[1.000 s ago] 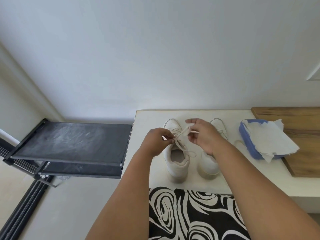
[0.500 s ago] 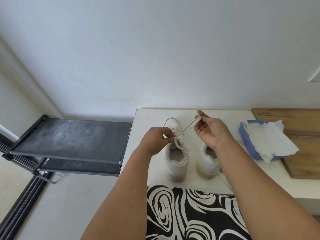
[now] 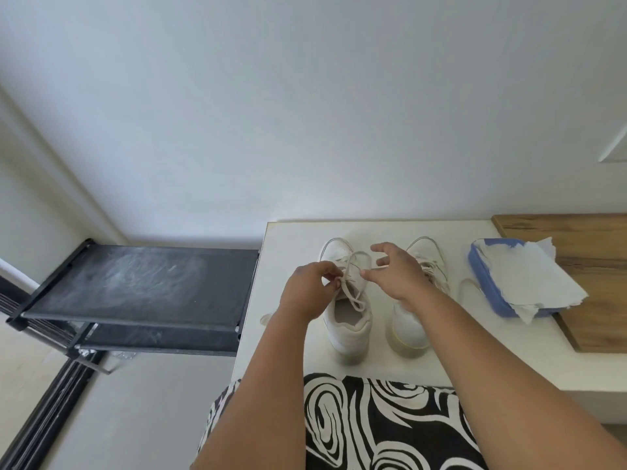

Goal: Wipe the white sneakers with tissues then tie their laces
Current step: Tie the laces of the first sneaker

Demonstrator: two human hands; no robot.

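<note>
Left hand [image 3: 310, 289] pinches the lace [image 3: 351, 278] of the left sneaker [image 3: 349, 320] at the crossing point over the tongue, fingers curled on it. A formed loop rises from this pinch toward the toe, and a free end trails down toward the shoe opening. Hold this pinch firm: it appears to be the anchor of the bow, and slack here would let the loop collapse.

Right hand [image 3: 395, 274], just right of the loop, is released, fingers spread and holding nothing, with the thumb tip near the lace. It should take up the free end, wrap it round the base of the loop, and push it through. Draw both loops outward with even tension, keeping the knot centred on the tongue.

Further right, the right sneaker [image 3: 412, 320] stands parallel to the first on the white table [image 3: 295, 239]; its laces look loose and not yet tied. At the far right, tissues [image 3: 529, 283] lie on a blue tray [image 3: 488, 293], well apart from the working area.
</note>
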